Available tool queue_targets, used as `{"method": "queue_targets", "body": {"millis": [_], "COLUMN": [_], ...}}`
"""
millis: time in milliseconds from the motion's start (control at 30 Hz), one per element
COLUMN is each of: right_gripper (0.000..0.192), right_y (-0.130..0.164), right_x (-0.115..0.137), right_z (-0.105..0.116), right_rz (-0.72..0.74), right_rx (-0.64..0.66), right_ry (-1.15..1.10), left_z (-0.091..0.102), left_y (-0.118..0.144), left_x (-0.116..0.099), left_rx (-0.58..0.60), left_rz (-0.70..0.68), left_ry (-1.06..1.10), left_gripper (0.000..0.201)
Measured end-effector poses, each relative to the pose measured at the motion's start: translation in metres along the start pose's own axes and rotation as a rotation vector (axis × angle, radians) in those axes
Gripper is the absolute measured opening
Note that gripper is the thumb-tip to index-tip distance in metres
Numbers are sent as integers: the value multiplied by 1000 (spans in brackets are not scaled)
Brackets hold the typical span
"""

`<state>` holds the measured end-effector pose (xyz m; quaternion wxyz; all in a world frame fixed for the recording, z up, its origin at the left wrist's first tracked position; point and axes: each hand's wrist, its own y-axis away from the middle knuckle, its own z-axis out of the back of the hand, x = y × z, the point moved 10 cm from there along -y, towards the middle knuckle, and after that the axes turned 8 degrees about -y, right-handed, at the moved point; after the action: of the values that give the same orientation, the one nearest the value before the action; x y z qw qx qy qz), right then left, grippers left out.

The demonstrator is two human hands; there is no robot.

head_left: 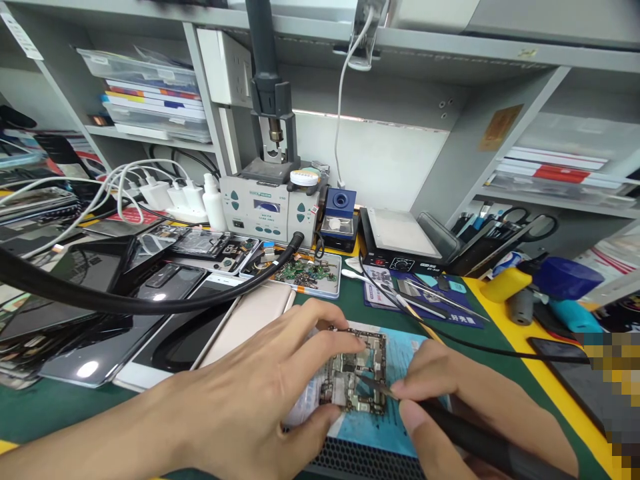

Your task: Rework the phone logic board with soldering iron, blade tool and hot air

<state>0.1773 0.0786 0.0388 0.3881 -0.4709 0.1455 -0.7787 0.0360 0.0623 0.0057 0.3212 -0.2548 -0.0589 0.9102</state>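
A phone circuit board, packed with small metal shields and chips, lies on a blue and white sheet. My left hand spans the board, its fingertips on the far part and its thumb at the near left edge. Closed around a black-handled tool with a pointed, blade-like metal tip is my right hand. The tip rests on or just above the middle of the board; exact contact is hard to tell. My left fingers cover part of the board's left side.
Phones and phone parts crowd the left. A thick black hose arches over them from the hot-air station. Behind are a tray of small boards and a heating plate. Tweezers lie right, near bottles.
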Motion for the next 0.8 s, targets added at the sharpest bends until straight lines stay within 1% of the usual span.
{"method": "queue_targets", "body": {"millis": [67,167,367,533,800], "right_gripper": [18,15,21,15,15], "right_y": [0,0,3,0,0], "right_x": [-3,-6,-2,-1,-3], "right_z": [0,-3,1,0,-2], "right_rz": [-19,-37,11,-3,-13], "right_rx": [-11,12,-8,-11,-6], "right_ry": [1,-1,20,7,10], "left_z": [-1,-2,-1,-1,-4], "left_y": [1,3,2,0,1], "left_x": [0,0,-1,0,2], "left_rx": [1,6,4,29,31], "left_rz": [4,3,8,13,44], "left_ry": [-2,4,5,12,5], "left_gripper": [64,64,65,64,64]}}
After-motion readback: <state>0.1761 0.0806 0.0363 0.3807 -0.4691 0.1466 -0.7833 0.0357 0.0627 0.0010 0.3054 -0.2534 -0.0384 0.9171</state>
